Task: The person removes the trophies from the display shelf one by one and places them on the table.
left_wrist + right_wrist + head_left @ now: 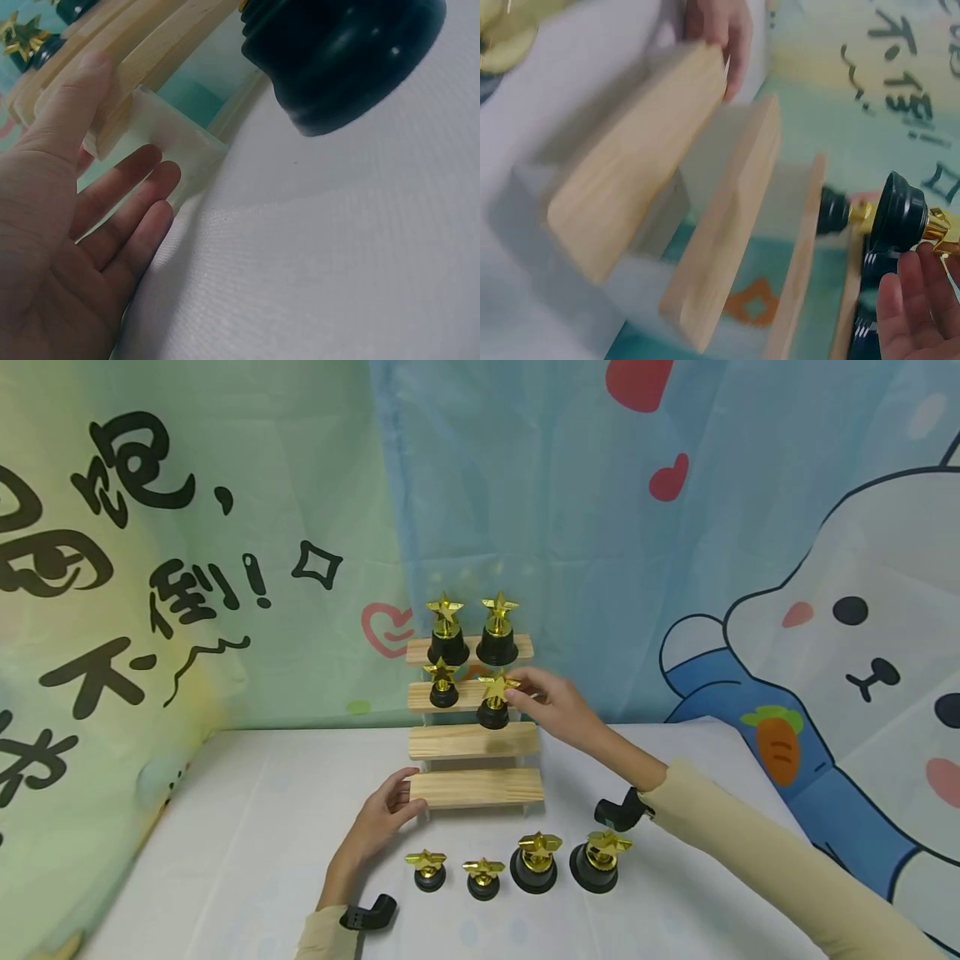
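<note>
A four-step wooden stand (476,787) sits mid-table. Two large gold-star trophies (448,631) stand on its top step, and one small trophy (443,685) on the second step at the left. My right hand (517,692) pinches the star of another small trophy (493,703), held at the second step's right half; whether its base touches the wood I cannot tell. In the right wrist view its black base (896,217) shows beyond my fingers (913,300). My left hand (393,797) rests against the bottom step's left end, thumb (82,90) straight on the wood (161,49).
In front of the stand is a row of two small trophies (426,869) (483,877) and two large ones (534,862) (596,860). The white table (247,827) ends at a printed cloth backdrop (225,568) behind the stand. The third step (472,741) is bare.
</note>
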Demonstrator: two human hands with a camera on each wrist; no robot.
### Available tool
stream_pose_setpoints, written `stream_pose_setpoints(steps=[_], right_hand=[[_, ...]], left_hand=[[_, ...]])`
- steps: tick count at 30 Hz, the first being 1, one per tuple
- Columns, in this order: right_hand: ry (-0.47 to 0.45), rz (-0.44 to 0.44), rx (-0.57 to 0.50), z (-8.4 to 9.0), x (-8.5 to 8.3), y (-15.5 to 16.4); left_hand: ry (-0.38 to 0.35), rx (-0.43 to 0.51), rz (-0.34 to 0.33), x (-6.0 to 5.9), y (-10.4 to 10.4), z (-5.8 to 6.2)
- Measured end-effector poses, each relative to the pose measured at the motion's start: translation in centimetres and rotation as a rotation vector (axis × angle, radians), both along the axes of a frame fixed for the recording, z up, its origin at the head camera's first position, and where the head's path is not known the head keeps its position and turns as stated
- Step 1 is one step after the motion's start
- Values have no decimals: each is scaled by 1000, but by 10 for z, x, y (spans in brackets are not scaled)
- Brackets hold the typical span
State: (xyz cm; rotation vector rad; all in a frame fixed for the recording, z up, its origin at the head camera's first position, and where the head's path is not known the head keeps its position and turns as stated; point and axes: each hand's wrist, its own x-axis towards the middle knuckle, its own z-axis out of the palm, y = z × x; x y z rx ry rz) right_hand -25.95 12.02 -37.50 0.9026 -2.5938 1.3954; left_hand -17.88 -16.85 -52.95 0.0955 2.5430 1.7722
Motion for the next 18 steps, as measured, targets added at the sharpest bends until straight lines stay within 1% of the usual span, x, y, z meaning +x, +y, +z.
stream_pose_setpoints(steps=[5,10,16,18], right_hand=[[-11,50,-40,5,25,-8],[-17,129,-62,6,49,-16],[-33,196,-70,5,72,-24],[-17,215,-64,4,78,-27]], left_hand=[[1,-3,0,1,0,2],[-1,4,-1,0,0,1],[1,-4,5,0,0,0],[-3,-2,6,-1,0,-1]])
